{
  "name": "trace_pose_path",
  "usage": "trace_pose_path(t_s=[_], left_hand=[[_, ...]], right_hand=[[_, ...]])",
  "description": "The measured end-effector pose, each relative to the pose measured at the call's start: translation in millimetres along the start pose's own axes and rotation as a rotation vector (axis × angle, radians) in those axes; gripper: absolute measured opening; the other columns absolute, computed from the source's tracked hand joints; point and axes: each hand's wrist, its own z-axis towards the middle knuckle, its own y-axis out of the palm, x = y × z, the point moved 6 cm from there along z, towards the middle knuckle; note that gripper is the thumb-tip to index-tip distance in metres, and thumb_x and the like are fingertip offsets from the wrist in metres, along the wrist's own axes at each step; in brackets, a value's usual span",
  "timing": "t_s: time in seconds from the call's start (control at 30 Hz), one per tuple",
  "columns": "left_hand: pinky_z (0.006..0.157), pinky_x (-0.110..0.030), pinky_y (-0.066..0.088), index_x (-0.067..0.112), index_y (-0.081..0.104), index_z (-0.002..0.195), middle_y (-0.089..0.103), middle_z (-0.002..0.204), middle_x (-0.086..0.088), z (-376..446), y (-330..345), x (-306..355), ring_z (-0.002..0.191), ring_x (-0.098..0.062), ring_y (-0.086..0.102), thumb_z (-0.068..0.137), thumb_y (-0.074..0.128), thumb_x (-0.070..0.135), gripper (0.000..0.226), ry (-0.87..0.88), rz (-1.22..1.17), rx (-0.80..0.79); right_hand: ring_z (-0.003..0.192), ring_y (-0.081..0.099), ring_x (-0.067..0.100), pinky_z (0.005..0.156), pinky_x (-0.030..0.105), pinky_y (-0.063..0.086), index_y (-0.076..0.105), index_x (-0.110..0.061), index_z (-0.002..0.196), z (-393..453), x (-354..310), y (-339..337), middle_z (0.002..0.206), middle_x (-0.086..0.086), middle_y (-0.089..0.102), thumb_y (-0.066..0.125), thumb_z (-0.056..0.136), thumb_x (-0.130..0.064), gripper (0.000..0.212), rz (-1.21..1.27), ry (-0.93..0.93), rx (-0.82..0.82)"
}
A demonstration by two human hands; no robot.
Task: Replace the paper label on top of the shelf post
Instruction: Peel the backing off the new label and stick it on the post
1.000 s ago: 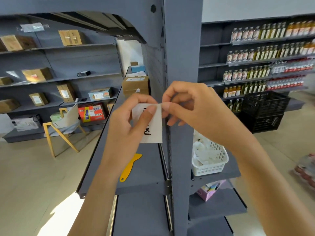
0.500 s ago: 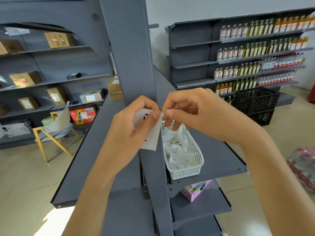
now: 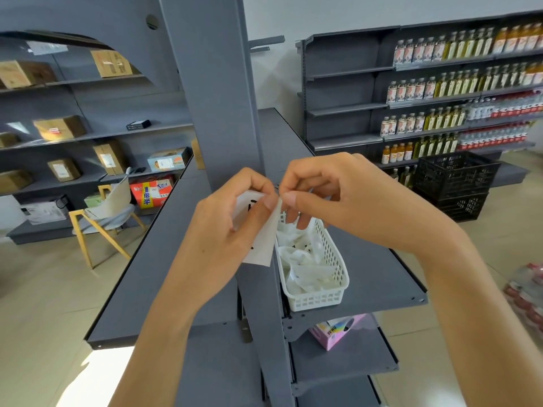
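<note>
A white paper label [image 3: 261, 245] with black printed marks is held in front of the grey shelf post [image 3: 214, 92]. My left hand [image 3: 235, 227] grips it from the left, thumb pressed on its face, and covers most of the print. My right hand [image 3: 338, 198] pinches the label's upper right corner between thumb and forefinger. The hands meet at about the height of the upper shelf. The post's top lies outside the frame.
A white plastic basket [image 3: 323, 298] full of crumpled white papers sits on the grey shelf [image 3: 390, 277] right of the post. A pink box [image 3: 335, 333] lies one shelf lower. Black crates [image 3: 455, 177] and bottle shelves stand at right; a yellow-legged chair [image 3: 108, 212] at left.
My view swung to the right around the post, so the basket now lies below my hands. Both hands kept hold of the label, which my left hand now covers more.
</note>
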Motion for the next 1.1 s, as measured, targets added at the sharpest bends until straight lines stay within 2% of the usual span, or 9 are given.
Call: trace_pose_path(t_s=[0.17, 0.33, 0.4, 0.47, 0.6, 0.73, 0.87, 1.03, 1.1], left_hand=[[0.058, -0.014, 0.046, 0.024, 0.061, 0.092, 0.064, 0.086, 0.011, -1.2, 0.2, -1.5, 0.077, -0.012, 0.062, 0.098, 0.054, 0.029, 0.010, -0.012, 0.017, 0.004], [0.055, -0.014, 0.047, 0.029, 0.055, 0.096, 0.062, 0.090, 0.011, -2.6, -0.4, -0.4, 0.078, -0.011, 0.062, 0.097, 0.057, 0.028, 0.002, -0.020, -0.006, 0.033], [0.055, -0.015, 0.049, 0.032, 0.047, 0.100, 0.061, 0.091, 0.009, -5.3, -3.0, -0.7, 0.077, -0.011, 0.063, 0.095, 0.061, 0.026, 0.016, -0.019, -0.044, 0.102], [0.055, -0.017, 0.049, 0.031, 0.046, 0.097, 0.060, 0.086, 0.006, -7.3, -4.2, 0.8, 0.077, -0.014, 0.063, 0.094, 0.062, 0.029, 0.017, 0.013, -0.007, 0.157], [0.067, -0.009, 0.040, 0.018, 0.061, 0.091, 0.058, 0.092, 0.008, -6.9, 1.0, 2.5, 0.085, -0.009, 0.058, 0.096, 0.060, 0.026, 0.010, 0.097, 0.154, 0.158], [0.083, -0.010, 0.039, 0.012, 0.063, 0.090, 0.059, 0.103, 0.004, -7.1, 2.3, 2.1, 0.101, -0.008, 0.057, 0.098, 0.056, 0.016, 0.012, 0.121, 0.170, 0.126], [0.084, -0.007, 0.038, 0.010, 0.060, 0.091, 0.057, 0.102, 0.003, -7.9, 2.7, 4.2, 0.099, -0.007, 0.055, 0.099, 0.051, 0.008, 0.012, 0.144, 0.205, 0.089], [0.079, -0.009, 0.040, 0.008, 0.059, 0.091, 0.056, 0.100, 0.001, -7.2, 2.4, 3.5, 0.093, -0.011, 0.055, 0.097, 0.051, 0.002, 0.011, 0.163, 0.232, 0.090], [0.080, -0.007, 0.039, 0.008, 0.059, 0.090, 0.057, 0.100, 0.002, -6.7, 1.1, 2.8, 0.094, -0.009, 0.056, 0.096, 0.052, 0.002, 0.011, 0.165, 0.239, 0.110]], right_hand=[[0.071, 0.075, 0.005, 0.075, 0.027, 0.058, 0.068, -0.018, 0.088, 0.5, 0.3, 1.9, 0.079, -0.005, 0.077, 0.058, 0.098, -0.017, 0.014, 0.013, -0.008, -0.008], [0.068, 0.075, 0.006, 0.074, 0.032, 0.059, 0.069, -0.016, 0.086, 1.2, 2.4, 3.7, 0.077, -0.003, 0.077, 0.059, 0.097, -0.015, 0.014, 0.035, -0.006, 0.013], [0.067, 0.075, 0.008, 0.072, 0.030, 0.059, 0.068, -0.014, 0.085, 0.9, 4.0, 4.0, 0.077, -0.001, 0.077, 0.059, 0.096, -0.013, 0.015, 0.065, 0.006, 0.024], [0.068, 0.076, 0.010, 0.067, 0.029, 0.056, 0.068, -0.014, 0.083, 0.5, 5.7, 3.6, 0.077, -0.001, 0.078, 0.058, 0.095, -0.011, 0.016, 0.091, 0.026, 0.030], [0.068, 0.076, 0.010, 0.061, 0.032, 0.056, 0.067, -0.014, 0.083, 2.2, 5.7, 3.8, 0.077, -0.001, 0.078, 0.058, 0.095, -0.013, 0.015, 0.106, 0.039, 0.039], [0.069, 0.076, 0.012, 0.072, 0.038, 0.060, 0.068, -0.015, 0.082, 3.2, 2.4, 8.5, 0.076, 0.000, 0.077, 0.059, 0.095, -0.014, 0.016, 0.110, 0.021, 0.020], [0.066, 0.075, 0.008, 0.069, 0.018, 0.058, 0.069, -0.016, 0.081, 4.7, -0.7, 11.0, 0.074, -0.001, 0.077, 0.060, 0.095, -0.012, 0.017, 0.096, 0.005, 0.020], [0.064, 0.074, 0.003, 0.065, 0.019, 0.057, 0.069, -0.017, 0.081, 7.6, -1.2, 13.1, 0.073, -0.003, 0.076, 0.060, 0.094, -0.010, 0.017, 0.049, 0.010, 0.040], [0.064, 0.074, 0.001, 0.065, 0.015, 0.057, 0.069, -0.017, 0.080, 8.3, -1.0, 13.4, 0.072, -0.003, 0.076, 0.060, 0.094, -0.010, 0.018, 0.056, 0.010, 0.043]])
